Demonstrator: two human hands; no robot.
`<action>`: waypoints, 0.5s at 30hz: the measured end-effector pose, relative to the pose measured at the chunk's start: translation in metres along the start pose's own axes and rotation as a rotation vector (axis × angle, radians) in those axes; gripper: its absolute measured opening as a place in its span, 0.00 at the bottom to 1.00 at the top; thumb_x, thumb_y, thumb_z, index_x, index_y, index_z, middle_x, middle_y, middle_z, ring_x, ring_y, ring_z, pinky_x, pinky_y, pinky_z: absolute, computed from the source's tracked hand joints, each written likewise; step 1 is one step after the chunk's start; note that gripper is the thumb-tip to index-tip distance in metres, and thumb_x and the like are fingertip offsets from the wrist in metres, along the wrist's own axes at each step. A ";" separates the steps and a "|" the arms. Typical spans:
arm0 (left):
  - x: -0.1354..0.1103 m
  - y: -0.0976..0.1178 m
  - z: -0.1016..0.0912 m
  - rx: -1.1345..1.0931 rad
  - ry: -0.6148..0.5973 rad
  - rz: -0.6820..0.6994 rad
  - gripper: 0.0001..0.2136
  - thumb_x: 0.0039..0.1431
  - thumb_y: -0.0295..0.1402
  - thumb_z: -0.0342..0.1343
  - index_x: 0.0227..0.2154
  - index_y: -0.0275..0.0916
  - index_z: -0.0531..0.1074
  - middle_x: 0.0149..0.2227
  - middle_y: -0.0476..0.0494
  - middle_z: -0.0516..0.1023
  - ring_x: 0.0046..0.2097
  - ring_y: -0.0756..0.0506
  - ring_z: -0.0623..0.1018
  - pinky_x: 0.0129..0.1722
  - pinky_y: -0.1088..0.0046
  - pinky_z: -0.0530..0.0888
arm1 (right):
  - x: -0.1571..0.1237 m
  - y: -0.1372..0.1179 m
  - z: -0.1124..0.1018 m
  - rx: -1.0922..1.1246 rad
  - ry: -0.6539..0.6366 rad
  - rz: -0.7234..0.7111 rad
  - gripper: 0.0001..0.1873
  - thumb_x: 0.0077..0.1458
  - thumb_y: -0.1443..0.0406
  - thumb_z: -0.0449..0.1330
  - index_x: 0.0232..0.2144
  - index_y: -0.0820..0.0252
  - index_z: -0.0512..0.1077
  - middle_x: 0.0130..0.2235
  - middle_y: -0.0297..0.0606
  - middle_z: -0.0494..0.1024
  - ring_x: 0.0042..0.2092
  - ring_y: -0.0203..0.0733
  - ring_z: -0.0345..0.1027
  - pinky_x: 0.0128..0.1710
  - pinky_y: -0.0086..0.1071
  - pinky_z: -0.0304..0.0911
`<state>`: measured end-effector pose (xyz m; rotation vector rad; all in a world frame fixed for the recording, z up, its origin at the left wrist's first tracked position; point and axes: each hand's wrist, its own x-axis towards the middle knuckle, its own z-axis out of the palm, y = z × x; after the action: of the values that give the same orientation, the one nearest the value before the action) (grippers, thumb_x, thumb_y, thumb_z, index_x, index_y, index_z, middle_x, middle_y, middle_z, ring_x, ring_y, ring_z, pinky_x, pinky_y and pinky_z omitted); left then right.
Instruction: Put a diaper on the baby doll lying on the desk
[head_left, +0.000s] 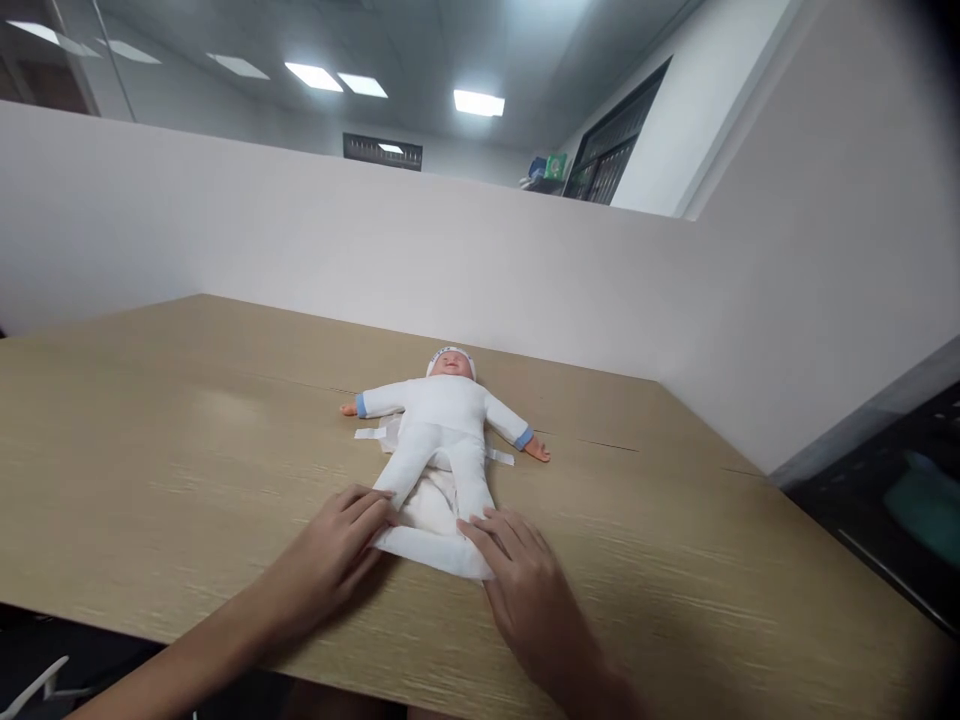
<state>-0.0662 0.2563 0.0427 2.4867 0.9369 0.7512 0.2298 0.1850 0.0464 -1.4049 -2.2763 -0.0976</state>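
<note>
A baby doll (451, 402) in a white suit with blue cuffs lies on its back on the table, head toward the wall and arms spread. Under its hips and legs is an unfolded white diaper (431, 503), its tabs sticking out at both sides. My left hand (352, 532) grips the diaper's near left corner beside one doll foot, thumb underneath and fingers on top. At the near right corner, my right hand (517, 560) has its fingers closed over the diaper's edge and the other foot. Both doll feet are hidden by my fingers.
The wooden table (225, 450) has a thin seam running across it behind the doll. A low white partition (420, 250) borders its far side. Dark items (885, 500) stand beyond the right edge, and a white chair part (45, 685) shows at lower left.
</note>
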 end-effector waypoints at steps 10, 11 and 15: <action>0.093 -0.013 -0.037 -0.130 0.207 -0.134 0.17 0.76 0.49 0.47 0.45 0.44 0.74 0.51 0.39 0.82 0.55 0.34 0.78 0.56 0.54 0.72 | 0.084 0.042 -0.016 0.301 0.136 0.118 0.15 0.73 0.65 0.49 0.51 0.57 0.75 0.55 0.47 0.78 0.57 0.53 0.72 0.61 0.47 0.67; 0.107 -0.019 -0.039 -0.153 0.202 -0.142 0.17 0.75 0.50 0.48 0.44 0.43 0.74 0.50 0.39 0.82 0.55 0.34 0.77 0.57 0.54 0.71 | 0.096 0.051 -0.015 0.353 0.137 0.138 0.15 0.74 0.63 0.49 0.50 0.56 0.75 0.54 0.47 0.78 0.58 0.53 0.72 0.62 0.47 0.66; 0.154 -0.050 -0.037 -0.353 0.136 -0.286 0.19 0.70 0.55 0.51 0.40 0.43 0.73 0.40 0.45 0.79 0.47 0.36 0.75 0.52 0.59 0.71 | 0.139 0.088 -0.005 0.486 0.079 0.271 0.20 0.73 0.52 0.50 0.38 0.55 0.75 0.44 0.44 0.80 0.49 0.54 0.72 0.58 0.49 0.66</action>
<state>-0.0144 0.4037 0.0994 1.9687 1.0733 0.9067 0.2561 0.3405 0.0933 -1.3904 -1.8535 0.4474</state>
